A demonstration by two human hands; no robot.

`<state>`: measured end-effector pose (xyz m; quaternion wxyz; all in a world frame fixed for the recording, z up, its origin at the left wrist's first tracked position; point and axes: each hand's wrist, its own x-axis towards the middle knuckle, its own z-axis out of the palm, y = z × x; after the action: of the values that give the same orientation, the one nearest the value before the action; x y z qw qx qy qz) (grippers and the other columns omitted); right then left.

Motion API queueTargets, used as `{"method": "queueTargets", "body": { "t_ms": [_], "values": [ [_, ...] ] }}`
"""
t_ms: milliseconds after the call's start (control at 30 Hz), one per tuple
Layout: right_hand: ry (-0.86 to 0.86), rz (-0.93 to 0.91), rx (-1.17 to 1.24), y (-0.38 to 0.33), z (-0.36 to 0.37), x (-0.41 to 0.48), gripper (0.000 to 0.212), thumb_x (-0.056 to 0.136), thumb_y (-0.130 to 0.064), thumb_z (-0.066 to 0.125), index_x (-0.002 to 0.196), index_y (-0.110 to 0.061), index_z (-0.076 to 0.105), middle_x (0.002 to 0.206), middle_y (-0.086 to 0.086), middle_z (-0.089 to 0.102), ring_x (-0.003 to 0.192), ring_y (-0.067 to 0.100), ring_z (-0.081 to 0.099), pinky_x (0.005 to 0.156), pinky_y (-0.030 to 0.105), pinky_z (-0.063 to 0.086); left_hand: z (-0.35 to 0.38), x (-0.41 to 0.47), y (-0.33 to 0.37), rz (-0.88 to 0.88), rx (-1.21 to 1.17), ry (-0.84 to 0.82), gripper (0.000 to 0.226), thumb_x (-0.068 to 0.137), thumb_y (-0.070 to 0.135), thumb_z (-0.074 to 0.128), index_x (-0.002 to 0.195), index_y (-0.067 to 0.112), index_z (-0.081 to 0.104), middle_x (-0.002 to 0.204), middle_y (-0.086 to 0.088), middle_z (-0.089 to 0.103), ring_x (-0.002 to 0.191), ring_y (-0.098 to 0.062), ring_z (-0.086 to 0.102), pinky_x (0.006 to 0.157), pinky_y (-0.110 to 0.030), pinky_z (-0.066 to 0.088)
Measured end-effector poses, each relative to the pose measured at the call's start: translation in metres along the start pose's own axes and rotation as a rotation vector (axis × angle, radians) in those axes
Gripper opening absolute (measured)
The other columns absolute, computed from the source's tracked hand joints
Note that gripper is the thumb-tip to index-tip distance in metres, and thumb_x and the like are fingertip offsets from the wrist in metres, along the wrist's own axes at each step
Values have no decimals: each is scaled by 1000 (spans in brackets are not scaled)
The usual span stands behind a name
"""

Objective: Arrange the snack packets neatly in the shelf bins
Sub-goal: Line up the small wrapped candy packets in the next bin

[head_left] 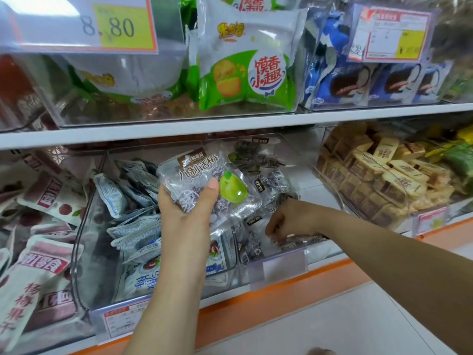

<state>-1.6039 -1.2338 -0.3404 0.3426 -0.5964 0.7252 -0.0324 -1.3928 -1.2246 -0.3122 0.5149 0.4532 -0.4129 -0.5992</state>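
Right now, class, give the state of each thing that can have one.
Left hand: holding the plum packet.
Plum packet: held up, face toward camera.
Right hand: in bin, fingers curled among small packets; grip unclear.
Bin: partly filled, jumbled.
Label holder: blank.

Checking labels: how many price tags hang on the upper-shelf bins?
2: the 8.80 tag at upper left, the right tag in front of the blue packets. More may be out of frame.
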Motion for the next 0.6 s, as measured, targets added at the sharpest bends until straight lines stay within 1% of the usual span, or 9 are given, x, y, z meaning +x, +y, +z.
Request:
{"method": "queueTargets", "body": {
  "t_ms": [100, 200, 233, 333, 367, 433, 500, 533, 600],
  "values": [
    [38, -58, 105, 3, -6, -5, 36, 79, 0, 63, 102, -26, 72, 71, -5, 63, 50, 0, 50, 51, 12, 38, 0, 0, 1, -3, 9, 2, 105, 61, 59, 69, 148, 46, 10, 144, 25, 28, 135, -5, 32, 113, -49, 27],
    [54, -96, 110, 2, -7, -11, 47, 80, 8, 54, 100, -31, 71, 86, 7, 67, 57, 13, 49, 53, 21, 40, -1, 0, 1, -4, -3, 3, 99, 68, 54, 69, 148, 44, 11, 123, 36, 33, 120, 5, 40, 112, -44, 29],
    [66, -110, 56, 2, -7, -12, 50, 80, 10, 50, 104, -28, 71, 89, 2, 67, 59, 12, 51, 52, 17, 41, -1, -1, 1, -5, 0, 5, 97, 71, 52, 69, 148, 43, 12, 119, 38, 33, 112, 8, 42, 110, -41, 30],
    [105, -147, -167, -6, -5, -14, 52, 80, 12, 48, 112, -22, 70, 93, -9, 64, 77, 4, 57, 56, 0, 39, -1, -3, 3, -20, 6, 19, 97, 73, 50, 69, 149, 42, 9, 125, 28, 32, 88, 18, 47, 102, -34, 33],
    [120, -169, -222, -6, -5, -13, 49, 80, 11, 51, 112, -22, 70, 97, -8, 67, 80, 3, 56, 59, -1, 38, -1, -3, 3, -23, 8, 24, 94, 76, 48, 68, 149, 41, 9, 123, 27, 33, 79, 22, 47, 98, -33, 34],
    [147, -201, -267, -5, -4, -12, 43, 80, 5, 58, 112, -21, 70, 102, -4, 71, 76, -1, 56, 62, -1, 37, -1, -4, 3, -30, 8, 27, 91, 79, 46, 67, 149, 41, 9, 121, 30, 36, 77, 21, 48, 96, -32, 35],
    [170, -220, -242, -5, -4, -14, 33, 80, -2, 65, 109, -19, 72, 99, -3, 72, 72, -3, 56, 62, -2, 38, -2, -3, 2, -22, 1, 23, 89, 80, 44, 67, 149, 40, 11, 106, 38, 38, 71, 23, 46, 92, -30, 35],
    [185, -229, -215, -6, -4, -14, 29, 80, -5, 67, 106, -18, 73, 96, -3, 72, 70, -3, 57, 62, -2, 39, -2, -3, 2, -16, -7, 22, 88, 80, 44, 67, 149, 40, 12, 103, 37, 37, 72, 22, 48, 93, -30, 36],
    [233, -240, -153, -6, -2, -15, 21, 81, -8, 68, 99, -16, 75, 89, -5, 72, 66, -6, 58, 61, -1, 40, -3, -2, 2, -1, -19, 11, 92, 79, 45, 69, 150, 38, 10, 117, 30, 36, 96, 10, 50, 100, -34, 36]
  ]
}}
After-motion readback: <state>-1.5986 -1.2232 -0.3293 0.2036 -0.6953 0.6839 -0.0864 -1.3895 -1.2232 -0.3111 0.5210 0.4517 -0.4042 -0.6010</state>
